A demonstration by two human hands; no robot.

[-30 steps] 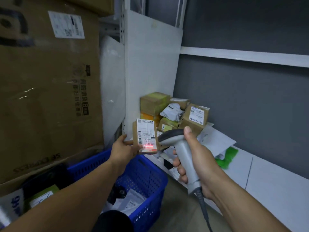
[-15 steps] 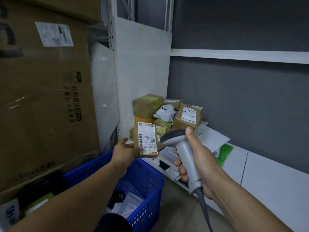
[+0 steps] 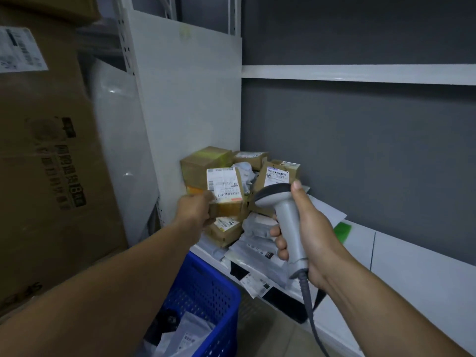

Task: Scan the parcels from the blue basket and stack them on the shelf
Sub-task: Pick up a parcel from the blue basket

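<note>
Parcel (image 3: 224, 189), label facing you, is pinched by its edge in your left grip (image 3: 195, 210), before the pile (image 3: 206, 161) on the shelf (image 3: 412, 266); your right grip (image 3: 310, 237) wraps the scanner (image 3: 288, 220).

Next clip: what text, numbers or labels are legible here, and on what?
"8": in the dark print on the carton; characters beside it are blurred.
Its white label: blurred.
The label on the parcel in the left hand: barcodes, text too small.
Labels on the shelf parcels: too small.
The scanner in the right hand: no text shows.
</note>
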